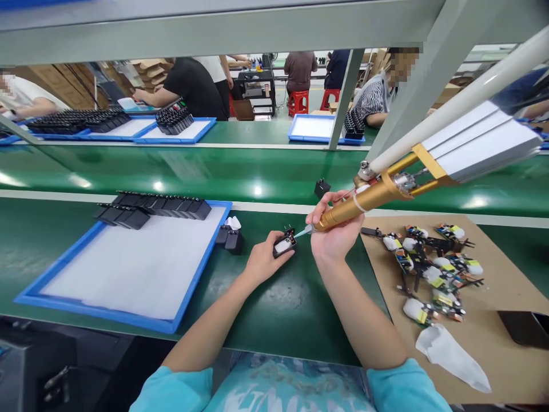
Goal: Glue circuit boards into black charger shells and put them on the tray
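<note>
My left hand (262, 258) is closed round a small black open housing (285, 244) with a white part inside, held just above the green bench (278, 303). My right hand (334, 229) grips a gold-coloured dispensing gun (364, 203). Its pale tip (305, 231) touches the top edge of the housing. The gun hangs from a white tube and a grey box at the upper right.
A blue-rimmed white tray (128, 269) lies at the left with rows of black housings (154, 207) along its far edge. Two loose black housings (230, 237) stand beside it. A brown board (493, 343) at the right carries several circuit boards (433, 266) and a white wipe (450, 355). People work across the conveyor.
</note>
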`<action>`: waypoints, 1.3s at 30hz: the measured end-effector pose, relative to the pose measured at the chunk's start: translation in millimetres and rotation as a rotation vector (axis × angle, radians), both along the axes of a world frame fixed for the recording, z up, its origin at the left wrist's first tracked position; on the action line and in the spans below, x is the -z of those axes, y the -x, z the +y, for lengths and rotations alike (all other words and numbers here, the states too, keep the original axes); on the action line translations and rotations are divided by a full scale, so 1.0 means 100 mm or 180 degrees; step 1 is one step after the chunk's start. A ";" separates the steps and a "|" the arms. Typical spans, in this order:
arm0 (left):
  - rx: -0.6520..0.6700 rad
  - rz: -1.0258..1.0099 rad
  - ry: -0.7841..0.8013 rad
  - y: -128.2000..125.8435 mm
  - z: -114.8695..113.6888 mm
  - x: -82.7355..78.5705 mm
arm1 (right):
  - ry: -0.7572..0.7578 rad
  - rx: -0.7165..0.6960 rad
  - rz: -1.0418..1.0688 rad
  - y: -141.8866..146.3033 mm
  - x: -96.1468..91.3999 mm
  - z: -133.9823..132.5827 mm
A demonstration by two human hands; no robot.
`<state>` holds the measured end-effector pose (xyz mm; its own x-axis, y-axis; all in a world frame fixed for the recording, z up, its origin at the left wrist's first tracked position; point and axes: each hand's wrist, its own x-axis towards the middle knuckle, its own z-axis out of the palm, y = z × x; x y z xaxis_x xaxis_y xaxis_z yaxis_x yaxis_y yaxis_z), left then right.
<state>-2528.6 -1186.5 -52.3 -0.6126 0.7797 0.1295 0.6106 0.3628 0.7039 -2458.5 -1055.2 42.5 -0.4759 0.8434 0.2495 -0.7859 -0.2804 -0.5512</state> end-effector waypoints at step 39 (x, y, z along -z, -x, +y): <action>-0.0204 0.0231 -0.0619 -0.20 0.05 -0.15 | -0.0146 -0.0326 -0.0158 -0.08 -0.07 -0.22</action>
<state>-2509.0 -1181.3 -37.4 -0.6436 0.6955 0.3194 0.6424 0.2641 0.7194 -2450.2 -1077.0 49.5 -0.5716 0.7780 0.2607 -0.7259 -0.3313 -0.6028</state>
